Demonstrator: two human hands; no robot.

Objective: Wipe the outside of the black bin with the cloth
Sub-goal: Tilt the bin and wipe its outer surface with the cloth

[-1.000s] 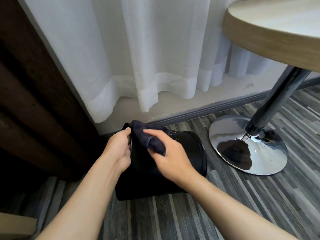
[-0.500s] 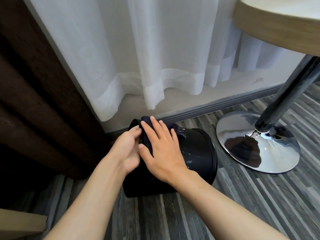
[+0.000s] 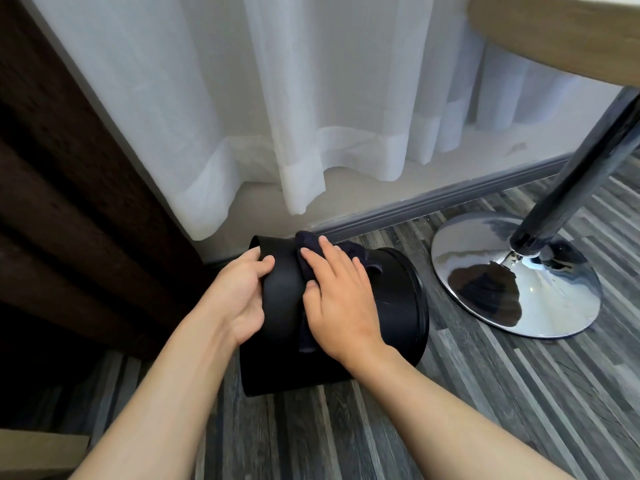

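Note:
The black bin (image 3: 394, 303) lies on its side on the striped wood floor, one end toward the left, the rimmed end toward the right. My left hand (image 3: 242, 299) grips the bin's left end, fingers curled over its edge. My right hand (image 3: 339, 296) lies flat on the top of the bin wall, pressing a dark navy cloth (image 3: 308, 245) against it. The cloth pokes out beyond my fingertips and hangs below my palm; most of it is hidden under the hand.
A chrome table base (image 3: 516, 275) and its slanted pole (image 3: 581, 161) stand close to the bin's right. A round wooden tabletop (image 3: 561, 32) overhangs at top right. White curtains (image 3: 294, 98) hang behind; a dark brown curtain (image 3: 69, 188) fills the left.
My right hand has flattened onto the cloth and slid it over the bin wall toward the right. The left hand keeps its grip on the bin's end.

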